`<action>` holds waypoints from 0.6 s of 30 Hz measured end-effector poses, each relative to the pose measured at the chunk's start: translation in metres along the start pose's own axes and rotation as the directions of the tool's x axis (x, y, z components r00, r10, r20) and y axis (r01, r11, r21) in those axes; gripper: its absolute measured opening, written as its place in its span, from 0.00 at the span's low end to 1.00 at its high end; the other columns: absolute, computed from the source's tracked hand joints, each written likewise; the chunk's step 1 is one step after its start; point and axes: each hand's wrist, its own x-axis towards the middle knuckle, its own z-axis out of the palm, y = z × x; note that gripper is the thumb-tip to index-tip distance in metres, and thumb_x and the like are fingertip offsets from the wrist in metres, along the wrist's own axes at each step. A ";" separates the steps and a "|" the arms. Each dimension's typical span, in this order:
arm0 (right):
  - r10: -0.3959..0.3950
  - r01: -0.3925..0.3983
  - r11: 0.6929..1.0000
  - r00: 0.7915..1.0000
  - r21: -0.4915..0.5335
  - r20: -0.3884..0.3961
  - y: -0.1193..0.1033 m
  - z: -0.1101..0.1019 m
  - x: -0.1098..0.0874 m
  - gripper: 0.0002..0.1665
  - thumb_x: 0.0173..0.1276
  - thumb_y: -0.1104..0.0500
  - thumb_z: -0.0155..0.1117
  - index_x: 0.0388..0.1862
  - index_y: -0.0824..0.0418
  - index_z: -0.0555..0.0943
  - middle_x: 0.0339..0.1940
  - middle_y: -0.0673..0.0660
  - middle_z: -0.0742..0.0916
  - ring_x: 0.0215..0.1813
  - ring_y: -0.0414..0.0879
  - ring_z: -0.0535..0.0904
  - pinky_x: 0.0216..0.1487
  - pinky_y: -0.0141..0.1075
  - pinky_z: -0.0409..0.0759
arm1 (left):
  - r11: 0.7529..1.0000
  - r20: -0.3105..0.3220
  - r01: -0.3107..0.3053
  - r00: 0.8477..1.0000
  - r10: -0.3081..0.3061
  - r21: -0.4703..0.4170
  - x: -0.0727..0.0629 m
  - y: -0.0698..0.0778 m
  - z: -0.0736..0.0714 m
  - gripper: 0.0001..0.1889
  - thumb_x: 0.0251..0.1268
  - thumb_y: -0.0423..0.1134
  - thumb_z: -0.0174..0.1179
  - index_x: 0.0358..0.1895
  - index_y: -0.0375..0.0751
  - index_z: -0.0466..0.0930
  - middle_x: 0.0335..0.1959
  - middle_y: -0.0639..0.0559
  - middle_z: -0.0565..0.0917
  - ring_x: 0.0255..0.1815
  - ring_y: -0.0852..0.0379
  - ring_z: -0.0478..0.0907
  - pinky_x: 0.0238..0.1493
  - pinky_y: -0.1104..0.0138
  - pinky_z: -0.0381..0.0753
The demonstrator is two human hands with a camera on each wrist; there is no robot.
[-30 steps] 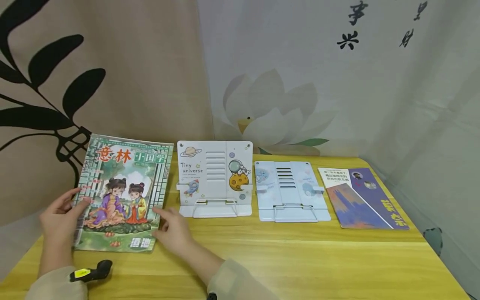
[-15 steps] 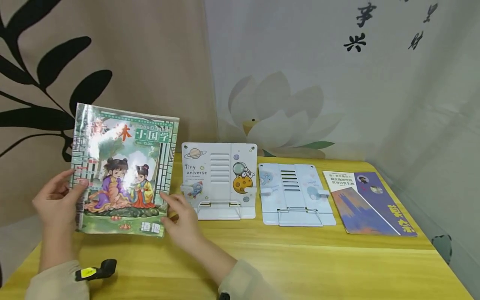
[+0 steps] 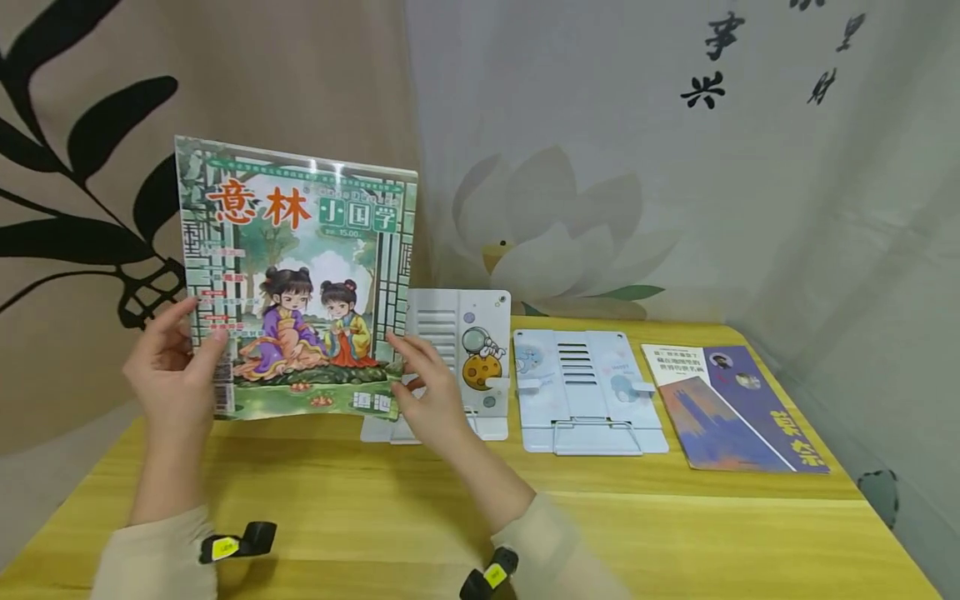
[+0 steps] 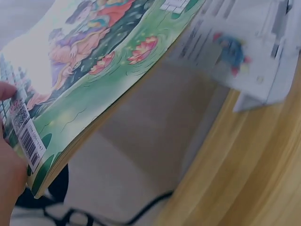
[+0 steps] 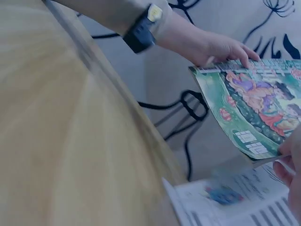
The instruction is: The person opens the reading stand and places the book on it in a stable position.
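Observation:
A green illustrated magazine (image 3: pixel 300 292) is held up off the table, its cover with two cartoon children facing me. My left hand (image 3: pixel 176 367) grips its left edge, thumb on the cover. On the opposite edge, near the lower corner, my right hand (image 3: pixel 431 396) pinches it between thumb and fingers. Behind the magazine stands a white "Tiny universe" book stand (image 3: pixel 480 367), its left part covered in the head view. In the left wrist view the magazine's bottom edge (image 4: pixel 108 110) shows its page thickness, clear of the wooden table (image 4: pixel 240 174).
A pale blue book stand (image 3: pixel 592 392) with a wire front support stands right of the white one. Farther right a purple and white book (image 3: pixel 738 408) lies on the table. A printed curtain (image 3: pixel 555 100) hangs behind the table.
Both hands have lifted the magazine from near the table, raising it and bringing it rightward. It now overlaps the left part of the white book stand in the head view.

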 end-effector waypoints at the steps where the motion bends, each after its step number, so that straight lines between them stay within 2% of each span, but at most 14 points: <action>1: -0.009 0.008 1.000 1.000 -0.007 -0.013 0.001 -0.006 0.001 0.36 0.57 0.79 0.64 0.66 0.63 0.73 0.62 0.59 0.75 0.39 0.52 0.78 0.37 0.32 0.80 | 1.000 0.009 -0.017 1.000 0.017 -0.001 -0.001 0.001 0.005 0.21 0.55 0.19 0.62 0.54 0.33 0.80 0.29 0.52 0.77 0.28 0.60 0.70 0.29 0.77 0.72; 3: -0.030 0.029 0.999 0.999 -0.025 -0.038 0.003 -0.016 0.003 0.35 0.57 0.79 0.63 0.64 0.63 0.74 0.61 0.60 0.76 0.39 0.53 0.79 0.37 0.34 0.80 | 0.999 0.022 -0.040 0.999 0.041 -0.035 -0.004 0.002 0.016 0.21 0.55 0.18 0.61 0.54 0.32 0.80 0.30 0.52 0.76 0.29 0.61 0.70 0.29 0.77 0.73; 5: -0.053 0.050 0.997 0.996 -0.051 -0.072 0.003 -0.026 0.006 0.34 0.57 0.79 0.63 0.63 0.63 0.75 0.59 0.59 0.77 0.38 0.52 0.79 0.36 0.34 0.80 | 0.997 0.025 -0.037 0.999 0.038 -0.062 -0.006 0.002 0.027 0.21 0.55 0.19 0.61 0.54 0.33 0.80 0.33 0.51 0.78 0.31 0.60 0.72 0.32 0.76 0.75; 9: -0.092 0.078 0.991 0.986 -0.105 -0.139 0.005 -0.043 0.012 0.32 0.56 0.80 0.62 0.61 0.63 0.78 0.55 0.57 0.79 0.37 0.48 0.77 0.34 0.33 0.80 | 0.977 0.006 0.021 1.000 -0.020 -0.213 -0.007 0.003 0.049 0.21 0.56 0.18 0.60 0.54 0.35 0.81 0.39 0.46 0.81 0.35 0.58 0.75 0.35 0.74 0.77; 15: -0.097 0.067 0.989 0.968 -0.134 -0.233 0.009 -0.066 0.018 0.32 0.56 0.80 0.62 0.60 0.60 0.79 0.52 0.55 0.81 0.42 0.47 0.75 0.33 0.34 0.79 | 0.967 0.019 0.037 0.999 -0.034 -0.253 -0.009 0.004 0.083 0.21 0.58 0.20 0.61 0.55 0.39 0.82 0.50 0.45 0.82 0.47 0.56 0.79 0.39 0.74 0.77; 18: -0.090 0.056 0.990 0.958 -0.130 -0.274 0.010 -0.075 0.020 0.30 0.58 0.79 0.62 0.59 0.60 0.80 0.52 0.55 0.81 0.44 0.49 0.76 0.34 0.36 0.78 | 0.965 0.020 0.040 0.999 -0.036 -0.260 -0.011 0.004 0.098 0.21 0.58 0.20 0.61 0.54 0.40 0.82 0.54 0.47 0.81 0.53 0.56 0.78 0.41 0.74 0.76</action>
